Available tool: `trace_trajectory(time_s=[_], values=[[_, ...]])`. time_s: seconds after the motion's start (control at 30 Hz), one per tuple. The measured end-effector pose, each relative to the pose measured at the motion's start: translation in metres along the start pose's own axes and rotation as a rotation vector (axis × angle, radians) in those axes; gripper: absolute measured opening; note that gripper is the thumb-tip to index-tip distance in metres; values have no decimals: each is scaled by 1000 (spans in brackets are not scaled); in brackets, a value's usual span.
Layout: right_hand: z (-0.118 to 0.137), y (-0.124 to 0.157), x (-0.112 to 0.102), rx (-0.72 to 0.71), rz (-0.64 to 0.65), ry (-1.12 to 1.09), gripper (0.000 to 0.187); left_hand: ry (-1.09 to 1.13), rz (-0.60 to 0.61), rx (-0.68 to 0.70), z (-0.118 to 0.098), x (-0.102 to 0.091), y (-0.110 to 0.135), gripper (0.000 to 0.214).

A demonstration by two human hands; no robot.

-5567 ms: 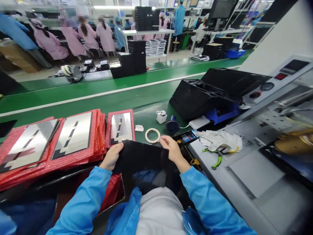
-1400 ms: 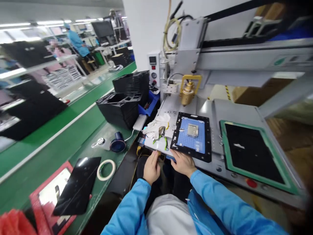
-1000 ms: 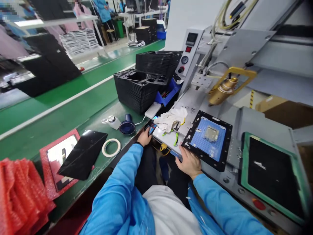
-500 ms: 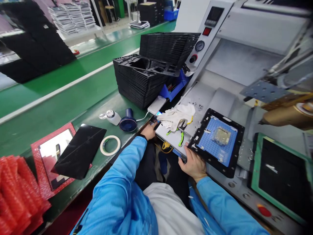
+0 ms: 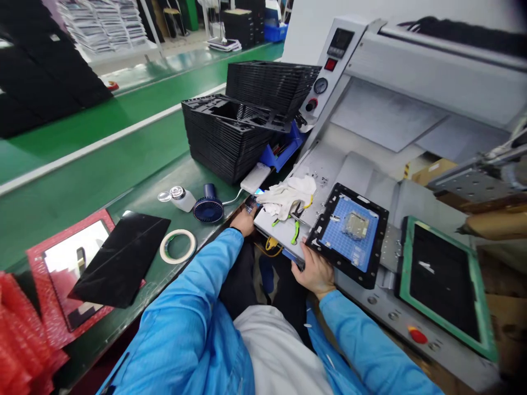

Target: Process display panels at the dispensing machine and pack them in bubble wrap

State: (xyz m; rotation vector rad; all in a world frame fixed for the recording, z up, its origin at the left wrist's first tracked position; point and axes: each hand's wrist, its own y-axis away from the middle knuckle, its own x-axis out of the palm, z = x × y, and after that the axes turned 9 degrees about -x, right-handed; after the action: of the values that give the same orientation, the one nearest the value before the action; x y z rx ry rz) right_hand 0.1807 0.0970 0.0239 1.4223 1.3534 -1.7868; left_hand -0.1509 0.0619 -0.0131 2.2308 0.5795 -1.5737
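My left hand is closed on a small dark phone at the gap between bench and machine; some of its fingers are hidden. On the machine's front edge rests my right hand, thumb and forefinger spread apart, the other fingers partly hidden. It lies beside the near corner of a black frame. Inside that frame are a blue gridded mat and a clear, shiny block. White gloves lie between my hands, with green-handled pliers close by.
A stack of black frames stands on the green bench beside a blue bin. Nearer are a small fan, a dispenser bottle, a tape roll and a black panel. A green-rimmed panel is on the right.
The view has turned a little to the right, so the scene sits further left and more of the machine shows. Both hands stay in the same places.
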Motion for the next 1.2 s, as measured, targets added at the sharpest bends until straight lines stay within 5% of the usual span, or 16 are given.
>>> trace_trajectory(time_s=[0.27,0.47,0.63,0.77,0.83,1.03,1.2], values=[[4,-7,4,-13,-3,-34,85,38,-38,0,10,-5,5,71],[-6,15,27,30,51,-38,81,90,-39,-40,8,-4,20,78],[-28,37,51,68,11,-14,74,109,-54,-88,6,-8,102,88],[-47,40,65,21,-60,33,74,310,-112,-4,14,-25,191,72],[-55,37,67,1,-102,25,75,418,-204,-117,23,-44,229,55],[-64,15,53,-72,-184,64,74,848,-727,-995,85,-105,292,26],[-54,-7,28,-108,-251,83,65,1090,-756,-1180,134,-124,296,32]])
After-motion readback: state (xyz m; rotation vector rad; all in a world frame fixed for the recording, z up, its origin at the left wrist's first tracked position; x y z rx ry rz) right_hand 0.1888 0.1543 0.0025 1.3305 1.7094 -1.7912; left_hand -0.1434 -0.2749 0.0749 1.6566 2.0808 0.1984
